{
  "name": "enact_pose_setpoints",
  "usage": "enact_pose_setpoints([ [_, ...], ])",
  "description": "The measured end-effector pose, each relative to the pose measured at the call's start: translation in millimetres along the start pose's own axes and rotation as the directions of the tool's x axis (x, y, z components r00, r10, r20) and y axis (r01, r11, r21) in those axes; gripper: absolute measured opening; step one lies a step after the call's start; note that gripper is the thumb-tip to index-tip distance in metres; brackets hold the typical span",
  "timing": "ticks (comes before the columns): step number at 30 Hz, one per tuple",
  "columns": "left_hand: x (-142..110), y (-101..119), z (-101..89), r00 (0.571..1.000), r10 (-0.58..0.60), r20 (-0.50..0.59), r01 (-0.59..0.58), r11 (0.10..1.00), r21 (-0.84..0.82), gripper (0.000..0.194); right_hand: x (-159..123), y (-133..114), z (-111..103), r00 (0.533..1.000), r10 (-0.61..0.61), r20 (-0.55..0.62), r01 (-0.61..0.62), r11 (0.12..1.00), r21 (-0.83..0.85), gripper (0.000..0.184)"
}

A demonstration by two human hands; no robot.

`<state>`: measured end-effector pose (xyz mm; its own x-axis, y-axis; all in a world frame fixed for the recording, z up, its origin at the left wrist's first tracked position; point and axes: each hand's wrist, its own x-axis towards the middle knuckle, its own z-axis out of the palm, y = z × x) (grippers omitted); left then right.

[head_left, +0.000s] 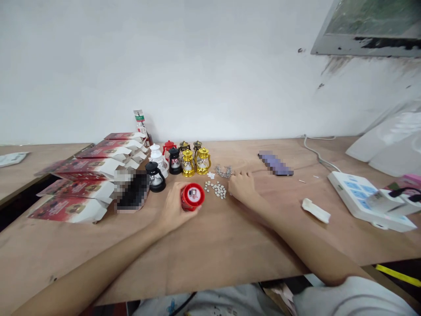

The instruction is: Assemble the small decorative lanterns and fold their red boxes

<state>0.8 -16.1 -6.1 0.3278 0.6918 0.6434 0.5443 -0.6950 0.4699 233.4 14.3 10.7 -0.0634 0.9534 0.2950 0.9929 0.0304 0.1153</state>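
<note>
My left hand [173, 208] is wrapped around a small red lantern [186, 206], tilted so its round base faces me. A pale disc with a dark square compartment shows in the middle of that base. My right hand [242, 186] rests on the table with its fingers curled down, and the fingertips are hidden. Just left of it lie a scatter of silver button cells [219, 190] and a small heap of metal pieces [223, 170], too small to name surely. Small white pieces [211, 175] lie beside them. Behind stand several small lanterns, including gold [188, 163], black [155, 177] and white [158, 161] ones.
Open red and white cardboard boxes [79, 193] lie stacked on the left, next to a blurred dark object [133, 191]. A purple phone-like object [275, 163] lies at right. Farther right are a crumpled white piece [315, 210] and a white power strip [358, 197] with plugs.
</note>
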Motion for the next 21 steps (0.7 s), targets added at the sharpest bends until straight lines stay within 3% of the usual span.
enact_pose_setpoints([
  [4, 0, 1, -0.3, 1.0, -0.005, 0.003, 0.005, 1.0, 0.001, 0.049, 4, 5, 1, 0.997, 0.07, -0.015, -0.068, 0.995, 0.079, 0.017],
  [6, 1, 2, -0.8, 1.0, -0.017, 0.006, 0.017, 1.0, -0.001, 0.049, 7, 8, 3, 0.993, 0.103, -0.052, -0.084, 0.957, 0.278, 0.014],
  [8, 1, 2, -1.2, 1.0, -0.028, 0.008, 0.028, 1.0, -0.001, 0.049, 9, 8, 5, 0.994, 0.098, -0.057, -0.042, 0.788, 0.614, 0.015],
  [10, 1, 2, -1.1, 1.0, -0.028, 0.009, 0.028, 1.0, 0.002, 0.048, 9, 2, 4, 0.999, 0.041, -0.01, -0.009, 0.441, 0.898, 0.025],
  [12, 1, 2, -0.4, 1.0, -0.016, 0.005, 0.016, 1.0, 0.006, 0.047, 6, -7, 1, 0.999, -0.038, 0.038, -0.034, 0.089, 0.995, 0.035],
  [14, 1, 1, 0.6, 1.0, -0.001, -0.006, 0.001, 1.0, 0.008, 0.047, -1, -16, -6, 0.996, -0.077, 0.048, -0.058, -0.129, 0.99, 0.041],
  [17, 0, 0, 2.0, 1.0, 0.006, -0.018, -0.006, 1.0, 0.004, 0.047, -13, -28, -18, 0.998, -0.071, 0.001, -0.02, -0.269, 0.963, 0.039],
  [21, 0, 0, 1.6, 1.0, 0.023, -0.02, -0.023, 1.0, -0.005, 0.048, -26, -39, -26, 0.993, -0.042, -0.11, 0.096, -0.254, 0.962, 0.024],
])
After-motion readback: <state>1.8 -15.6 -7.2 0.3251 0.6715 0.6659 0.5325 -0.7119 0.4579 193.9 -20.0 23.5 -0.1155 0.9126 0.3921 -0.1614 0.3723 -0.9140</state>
